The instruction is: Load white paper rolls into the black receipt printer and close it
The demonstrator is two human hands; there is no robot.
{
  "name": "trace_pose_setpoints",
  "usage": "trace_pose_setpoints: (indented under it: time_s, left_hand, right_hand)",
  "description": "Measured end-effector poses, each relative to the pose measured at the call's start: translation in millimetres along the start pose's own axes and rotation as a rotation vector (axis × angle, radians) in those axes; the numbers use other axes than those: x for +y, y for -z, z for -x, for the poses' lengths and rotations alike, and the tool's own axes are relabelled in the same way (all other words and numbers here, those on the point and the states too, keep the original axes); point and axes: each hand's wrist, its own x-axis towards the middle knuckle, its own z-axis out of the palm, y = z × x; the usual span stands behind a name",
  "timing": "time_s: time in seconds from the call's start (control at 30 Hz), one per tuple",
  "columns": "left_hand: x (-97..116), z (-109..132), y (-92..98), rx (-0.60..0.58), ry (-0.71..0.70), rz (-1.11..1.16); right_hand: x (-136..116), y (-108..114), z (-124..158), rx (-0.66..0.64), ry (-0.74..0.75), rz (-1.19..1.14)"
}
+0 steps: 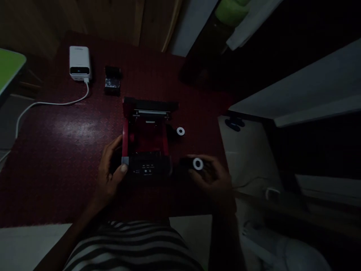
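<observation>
A red and black printer (pixel 145 139) stands on the dark red tabletop with its lid raised at the back and its red inner bay exposed. On its front panel are small buttons and printed labels. My left hand (pixel 108 169) grips the printer's left side, thumb on the grey front corner. To the right of the printer, my right hand (pixel 211 175) holds a dark roll (pixel 198 163) with a white ring-shaped end, fingers wrapped round it. A second dark roll (pixel 180 131) with a white end lies beside the printer's right wall. Dim light hides much of the dark parts.
A white power bank (pixel 79 62) with a plugged-in white cable (pixel 59 103) stands at the back left. Near it lies a small black object (pixel 112 81) with a shiny part. A tall dark bottle with a green cap (pixel 231 13) rises at the back right. Slippers (pixel 234 123) lie on the floor.
</observation>
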Motion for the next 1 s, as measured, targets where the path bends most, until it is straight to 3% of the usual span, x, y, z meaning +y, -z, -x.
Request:
trace_pose_setpoints:
  time_s: [0.13, 0.23, 0.33, 0.43, 0.53, 0.63, 0.77, 0.87, 1.0]
  left_hand:
    - [2, -2, -0.6, 0.012, -0.014, 0.002]
    - [2, -2, -0.8, 0.012, 0.009, 0.009]
    - [0, -2, -0.5, 0.012, 0.009, 0.005]
    - [-3, -3, -0.5, 0.029, -0.006, -0.012]
    - [-6, -4, -0.9, 0.033, 0.004, -0.014]
    - [-6, -3, -0.7, 0.033, 0.017, 0.000]
    - [-7, -1, 1.3, 0.020, -0.021, -0.025]
    - [-7, 0, 3.1, -0.003, -0.049, -0.048]
    - [-9, 0, 2.9, 0.000, -0.036, -0.032]
  right_hand:
    - [23, -35, 0, -0.079, 0.022, -0.071]
    - [31, -45, -3, -0.113, 0.027, -0.070]
    - [29, -34, -2, -0.158, -0.003, -0.091]
    - [17, -11, -4, -0.202, -0.145, -0.162]
    - [5, 4, -22, -0.081, -0.217, -0.150]
    - [6, -3, -54, 0.043, -0.150, -0.067]
    - [21, -37, -94, 0.002, -0.042, 0.000]
    - [30, -56, -107, 0.001, -0.010, 0.029]
    - [21, -50, -101, 0.028, 0.002, 0.016]
